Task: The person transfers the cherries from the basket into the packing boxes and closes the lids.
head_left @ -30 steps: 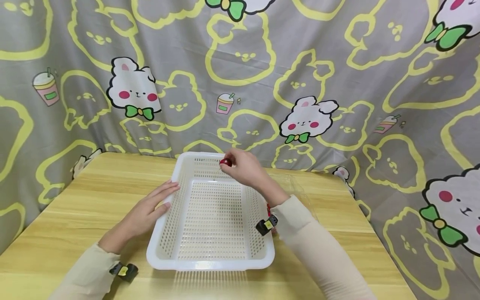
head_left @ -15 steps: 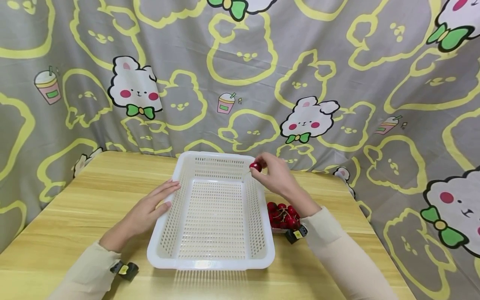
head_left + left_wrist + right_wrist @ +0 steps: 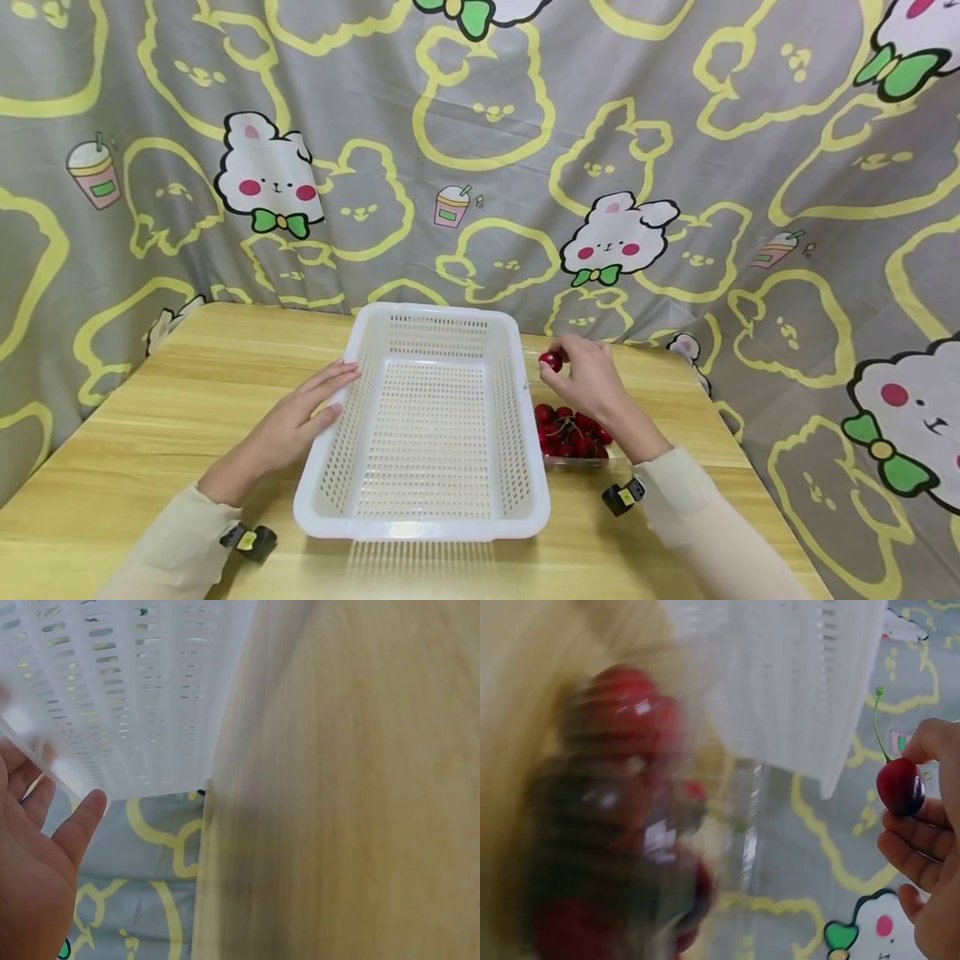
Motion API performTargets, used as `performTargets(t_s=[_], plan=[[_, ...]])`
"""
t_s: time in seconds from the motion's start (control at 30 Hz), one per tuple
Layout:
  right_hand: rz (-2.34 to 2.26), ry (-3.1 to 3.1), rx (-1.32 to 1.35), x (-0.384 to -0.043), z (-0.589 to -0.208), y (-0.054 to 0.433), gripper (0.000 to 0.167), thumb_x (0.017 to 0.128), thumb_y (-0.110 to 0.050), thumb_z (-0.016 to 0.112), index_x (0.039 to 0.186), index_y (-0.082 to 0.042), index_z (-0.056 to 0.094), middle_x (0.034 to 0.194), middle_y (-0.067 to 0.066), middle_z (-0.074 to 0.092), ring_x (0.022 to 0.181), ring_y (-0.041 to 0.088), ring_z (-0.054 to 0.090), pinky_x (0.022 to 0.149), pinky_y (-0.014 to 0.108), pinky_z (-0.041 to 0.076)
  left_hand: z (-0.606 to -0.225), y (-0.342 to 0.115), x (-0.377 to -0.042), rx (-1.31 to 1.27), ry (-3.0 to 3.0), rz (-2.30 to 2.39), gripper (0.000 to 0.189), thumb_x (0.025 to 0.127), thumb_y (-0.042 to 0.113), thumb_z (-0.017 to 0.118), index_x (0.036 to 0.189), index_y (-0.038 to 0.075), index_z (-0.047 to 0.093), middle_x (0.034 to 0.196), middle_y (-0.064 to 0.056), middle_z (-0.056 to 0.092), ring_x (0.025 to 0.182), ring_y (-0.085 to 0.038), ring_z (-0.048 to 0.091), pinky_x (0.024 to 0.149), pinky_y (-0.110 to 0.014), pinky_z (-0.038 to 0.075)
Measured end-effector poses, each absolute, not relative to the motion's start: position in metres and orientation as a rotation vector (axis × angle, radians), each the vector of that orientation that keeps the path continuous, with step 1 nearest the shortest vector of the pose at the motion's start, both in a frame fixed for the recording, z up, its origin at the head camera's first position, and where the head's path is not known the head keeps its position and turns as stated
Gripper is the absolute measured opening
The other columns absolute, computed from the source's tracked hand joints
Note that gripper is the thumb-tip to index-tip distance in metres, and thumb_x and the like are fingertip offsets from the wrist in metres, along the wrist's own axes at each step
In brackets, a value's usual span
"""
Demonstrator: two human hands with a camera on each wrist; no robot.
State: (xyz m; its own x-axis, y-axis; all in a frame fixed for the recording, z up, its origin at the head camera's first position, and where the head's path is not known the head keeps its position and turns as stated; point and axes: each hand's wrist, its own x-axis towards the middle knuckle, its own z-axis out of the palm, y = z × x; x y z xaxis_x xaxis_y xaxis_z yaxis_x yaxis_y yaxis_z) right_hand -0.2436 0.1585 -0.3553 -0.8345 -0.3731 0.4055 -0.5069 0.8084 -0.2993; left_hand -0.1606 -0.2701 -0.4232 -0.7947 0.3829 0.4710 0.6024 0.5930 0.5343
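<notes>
A white plastic basket [image 3: 420,529] with slotted walls stands on the table, with nothing inside it. Along its left rim rests my left hand [image 3: 296,421], fingers mostly straight; in the left wrist view the thumb [image 3: 84,825] is spread beside the rim. My right hand [image 3: 588,375] pinches one dark red cherry [image 3: 900,786] between thumb and fingers, just right of the basket's far right side. Its green stem [image 3: 881,731] sticks up in the right wrist view. Below that hand, a clear plastic box holds several cherries [image 3: 570,429] with stems, close against the basket's right wall.
The wooden table [image 3: 187,383] extends on both sides of the basket. A grey curtain [image 3: 510,250] with yellow outlines and cartoon rabbits hangs behind the far edge. Part of the clear box is hidden behind the basket and blurred in the right wrist view.
Holding the cherry, my right hand has moved right, from over the basket's far end to beyond its right rim. The box of cherries has come into sight. The left hand stays put.
</notes>
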Motion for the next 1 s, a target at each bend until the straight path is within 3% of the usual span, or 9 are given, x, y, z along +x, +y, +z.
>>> performTargets(t_s=[0.23, 0.47, 1.0], plan=[[0.555, -2.747, 0.586, -0.244, -0.378, 0.177, 0.016, 0.086, -0.026, 0.066, 0.091, -0.011, 0.062, 0.082, -0.002, 0.061, 0.078, 0.022, 0.057, 0.077, 0.041, 0.037, -0.423, -0.27, -0.16, -0.799, -2.519, -1.023, 0.046, 0.099, 0.009, 0.053, 0.145, 0.01, 0.048, 0.152, -0.008, 0.04, 0.146, -0.022, 0.023, 0.105, -0.063, 0.03], [0.48, -2.811, 0.532, -0.245, -0.399, 0.188, 0.018, 0.084, -0.027, 0.068, 0.09, -0.011, 0.062, 0.082, -0.001, 0.059, 0.076, 0.02, 0.054, 0.078, 0.044, 0.041, -0.424, -0.27, -0.16, -0.803, -2.518, -1.026, 0.046, 0.099, 0.008, 0.053, 0.145, 0.01, 0.048, 0.152, -0.008, 0.04, 0.146, -0.02, 0.023, 0.111, -0.044, 0.025], [0.393, -2.89, 0.55, -0.237, -0.412, 0.182, 0.027, 0.087, -0.037, 0.071, 0.094, -0.012, 0.064, 0.078, -0.002, 0.06, 0.071, 0.018, 0.056, 0.071, 0.041, 0.046, -0.423, -0.269, -0.159, -0.804, -2.515, -0.997, 0.046, 0.099, 0.008, 0.054, 0.144, 0.01, 0.048, 0.152, -0.007, 0.04, 0.145, -0.016, 0.023, 0.111, -0.04, 0.025]])
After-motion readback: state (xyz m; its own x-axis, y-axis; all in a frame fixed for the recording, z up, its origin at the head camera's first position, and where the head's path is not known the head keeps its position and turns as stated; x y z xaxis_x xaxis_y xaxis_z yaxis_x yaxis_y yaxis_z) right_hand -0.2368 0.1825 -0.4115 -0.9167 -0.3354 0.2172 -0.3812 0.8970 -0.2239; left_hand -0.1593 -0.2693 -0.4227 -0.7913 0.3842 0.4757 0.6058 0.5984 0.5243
